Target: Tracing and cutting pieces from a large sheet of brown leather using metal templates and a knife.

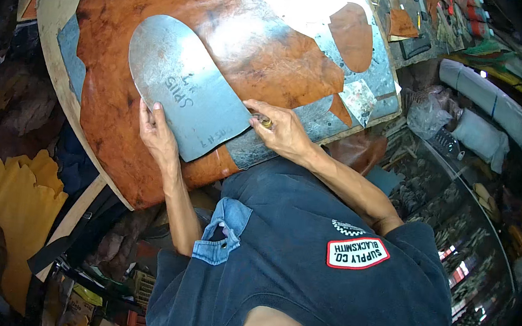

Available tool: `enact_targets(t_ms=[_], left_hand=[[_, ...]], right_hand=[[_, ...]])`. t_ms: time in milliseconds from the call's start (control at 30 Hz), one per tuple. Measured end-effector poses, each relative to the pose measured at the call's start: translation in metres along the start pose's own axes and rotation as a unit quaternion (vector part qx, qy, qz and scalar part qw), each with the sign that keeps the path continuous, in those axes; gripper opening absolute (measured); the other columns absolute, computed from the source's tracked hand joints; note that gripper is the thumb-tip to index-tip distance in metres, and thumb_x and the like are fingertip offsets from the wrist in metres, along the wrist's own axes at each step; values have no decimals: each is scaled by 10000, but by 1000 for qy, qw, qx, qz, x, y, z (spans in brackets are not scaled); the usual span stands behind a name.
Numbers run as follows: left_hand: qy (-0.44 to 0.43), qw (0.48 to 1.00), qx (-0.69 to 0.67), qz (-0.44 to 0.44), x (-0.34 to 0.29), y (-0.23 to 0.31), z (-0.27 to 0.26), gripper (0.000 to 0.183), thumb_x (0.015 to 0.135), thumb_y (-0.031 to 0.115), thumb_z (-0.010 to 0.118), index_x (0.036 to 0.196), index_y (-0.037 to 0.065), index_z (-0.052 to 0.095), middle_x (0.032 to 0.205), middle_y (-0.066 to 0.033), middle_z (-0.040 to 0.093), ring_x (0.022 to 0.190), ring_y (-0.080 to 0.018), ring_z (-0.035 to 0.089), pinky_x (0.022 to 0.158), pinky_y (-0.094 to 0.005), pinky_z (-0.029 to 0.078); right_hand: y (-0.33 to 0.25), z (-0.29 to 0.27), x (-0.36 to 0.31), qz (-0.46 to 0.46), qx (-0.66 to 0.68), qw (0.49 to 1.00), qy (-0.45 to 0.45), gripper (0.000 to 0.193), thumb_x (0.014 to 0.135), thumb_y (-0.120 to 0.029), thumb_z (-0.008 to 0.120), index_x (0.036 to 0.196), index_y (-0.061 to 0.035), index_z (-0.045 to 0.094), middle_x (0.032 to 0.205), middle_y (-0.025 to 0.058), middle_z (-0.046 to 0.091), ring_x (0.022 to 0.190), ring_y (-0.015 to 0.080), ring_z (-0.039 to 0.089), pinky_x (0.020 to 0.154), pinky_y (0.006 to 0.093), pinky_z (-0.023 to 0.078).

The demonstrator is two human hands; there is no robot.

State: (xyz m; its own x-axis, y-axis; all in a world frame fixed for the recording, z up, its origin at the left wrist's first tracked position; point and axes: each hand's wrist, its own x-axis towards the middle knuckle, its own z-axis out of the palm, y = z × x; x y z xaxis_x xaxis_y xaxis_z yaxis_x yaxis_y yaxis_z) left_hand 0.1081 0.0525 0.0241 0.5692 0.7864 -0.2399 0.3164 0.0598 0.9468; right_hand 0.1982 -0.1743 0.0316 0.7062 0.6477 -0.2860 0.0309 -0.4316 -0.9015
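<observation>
A grey sheet-metal template [183,86], rounded at its far end and handwritten on, lies on a large mottled brown leather hide [103,104]. My left hand [158,137] grips the template's left edge, its thumb on top and its fingers along the side. At the template's near right corner, my right hand [286,131] is closed around a small hand tool [266,122] with a yellowish, brass-like end. Fingers hide most of that tool, so I cannot tell whether it is an awl or a knife. The template's straight end points toward me.
A cut brown leather piece [351,36] rests at the far right of the grey work surface [378,67], near a pale stained square [358,101]. Plastic-wrapped rolls [489,106] stand to the right. Yellow leather [21,203] hangs at the left. Tools crowd the far right bench.
</observation>
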Motion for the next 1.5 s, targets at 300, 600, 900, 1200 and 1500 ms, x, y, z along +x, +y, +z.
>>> enact_targets(t_ms=[300, 600, 900, 1200, 1500], left_hand=[[-34, 998, 54, 12, 21, -7, 26, 469, 1004, 204, 522, 1404, -27, 441, 1169, -153, 640, 985, -163, 626, 839, -283, 504], [-40, 939, 342, 27, 37, 18, 35, 483, 953, 257, 614, 1332, -29, 529, 625, -89, 558, 577, -159, 503, 549, -341, 425], [-98, 924, 317, 190, -16, -5, -8, 479, 913, 119, 634, 1351, -23, 499, 1208, -225, 595, 1101, -324, 595, 930, -400, 488], [-261, 739, 412, 464, -13, 147, -28, 511, 784, 252, 751, 1248, 107, 598, 1406, -173, 476, 1373, -388, 352, 1125, -543, 272], [-340, 884, 208, 243, 3, 99, -55, 145, 866, 116, 683, 902, -19, 641, 759, -102, 647, 698, -201, 635, 623, -329, 481]], right_hand=[[-4, -22, 16, 110, 29, 993, -31, 356, 903, -90, 612, 1252, -23, 594, 1145, 184, 673, 960, 265, 692, 795, 338, 552], [8, -23, 30, 36, -125, 991, 30, 435, 892, -185, 610, 1304, -59, 549, 1009, 220, 690, 881, 394, 680, 788, 486, 537], [14, -14, 21, 36, -110, 991, 67, 367, 868, -122, 641, 1223, -40, 595, 949, 163, 710, 819, 315, 696, 724, 408, 536], [-93, -39, -7, -160, -59, 985, -9, 156, 800, -31, 646, 950, 11, 650, 767, 98, 625, 655, 172, 613, 583, 298, 490], [-101, -42, -20, -124, -46, 984, 119, 352, 885, -97, 649, 1226, -24, 598, 858, 84, 660, 696, 145, 631, 585, 286, 517]])
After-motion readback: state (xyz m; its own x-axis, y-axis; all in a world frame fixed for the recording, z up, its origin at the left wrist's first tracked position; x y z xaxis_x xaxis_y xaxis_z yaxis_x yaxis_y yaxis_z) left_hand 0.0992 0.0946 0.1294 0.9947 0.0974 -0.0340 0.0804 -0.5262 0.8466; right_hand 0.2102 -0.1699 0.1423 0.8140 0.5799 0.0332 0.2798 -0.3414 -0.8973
